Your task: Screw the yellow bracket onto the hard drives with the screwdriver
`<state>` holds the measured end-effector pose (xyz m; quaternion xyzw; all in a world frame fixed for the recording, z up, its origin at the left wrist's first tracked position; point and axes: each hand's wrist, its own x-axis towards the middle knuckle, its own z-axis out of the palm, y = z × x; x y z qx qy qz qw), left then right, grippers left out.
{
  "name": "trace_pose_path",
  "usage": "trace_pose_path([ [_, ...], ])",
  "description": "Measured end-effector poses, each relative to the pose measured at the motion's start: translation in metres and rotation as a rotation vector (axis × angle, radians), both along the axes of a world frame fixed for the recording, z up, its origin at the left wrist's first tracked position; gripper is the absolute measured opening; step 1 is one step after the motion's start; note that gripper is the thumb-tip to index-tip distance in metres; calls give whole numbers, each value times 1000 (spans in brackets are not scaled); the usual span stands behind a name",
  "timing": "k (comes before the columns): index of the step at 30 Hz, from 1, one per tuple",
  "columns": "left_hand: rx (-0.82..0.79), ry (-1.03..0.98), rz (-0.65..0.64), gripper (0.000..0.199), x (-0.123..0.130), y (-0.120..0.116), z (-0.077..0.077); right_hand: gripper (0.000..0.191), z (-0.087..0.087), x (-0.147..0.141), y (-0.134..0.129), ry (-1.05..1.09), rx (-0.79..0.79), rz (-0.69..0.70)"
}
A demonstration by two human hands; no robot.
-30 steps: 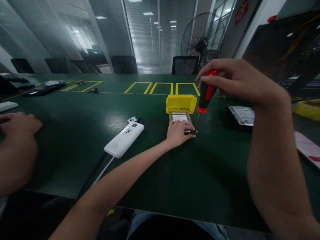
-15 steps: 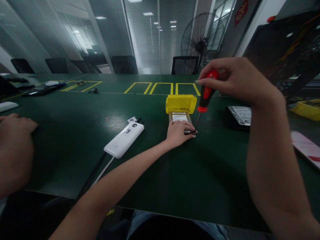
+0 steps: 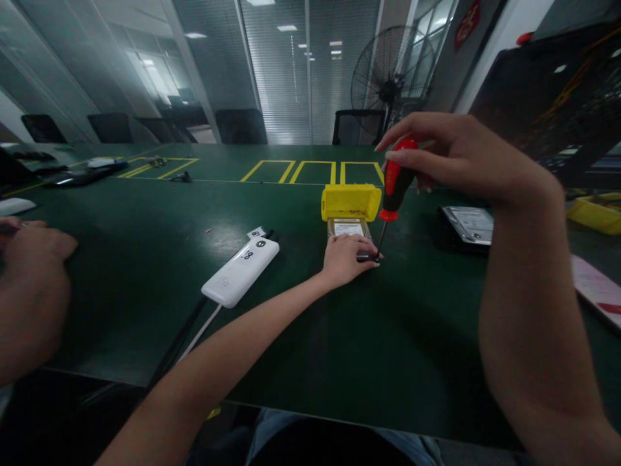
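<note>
My right hand grips a red and black screwdriver by its handle, with the index finger lifted off it. The shaft slants down to the near right corner of a hard drive lying on the table. My left hand holds that drive down from above, its fingers over the near part and by the screwdriver's tip. The exact contact of the tip is hidden by the fingers. Directly behind the drive is a yellow plastic bin with small dark pieces inside.
A white power bank with cables lies left of my forearm. Another hard drive is at the right, near a pink sheet and another yellow bin. Another person's hand rests at the left edge of the green table.
My right hand has turned slightly, its index finger lifting off the handle, and the screwdriver's top has shifted a little left. My left hand and the drive stay put.
</note>
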<state>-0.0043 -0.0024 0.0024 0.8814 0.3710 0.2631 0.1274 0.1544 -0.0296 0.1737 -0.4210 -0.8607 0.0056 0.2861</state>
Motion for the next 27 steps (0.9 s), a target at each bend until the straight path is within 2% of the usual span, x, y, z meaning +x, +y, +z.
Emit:
trace_pose_path([
  [9, -11, 18, 5, 20, 0, -2, 2, 31, -1, 0, 1, -21, 0, -73],
  [16, -16, 25, 9, 20, 3, -4, 4, 23, -1, -2, 5, -91, 139, -86],
  [22, -14, 14, 15, 20, 3, -4, 3, 39, -1, -4, 2, -46, 34, -65],
  [25, -9, 1, 10, 20, 2, -4, 3, 39, 0, -3, 2, -27, -24, -24],
  [27, -11, 7, 9, 20, 1, -4, 3, 37, 0, -2, 1, -59, 8, -26],
])
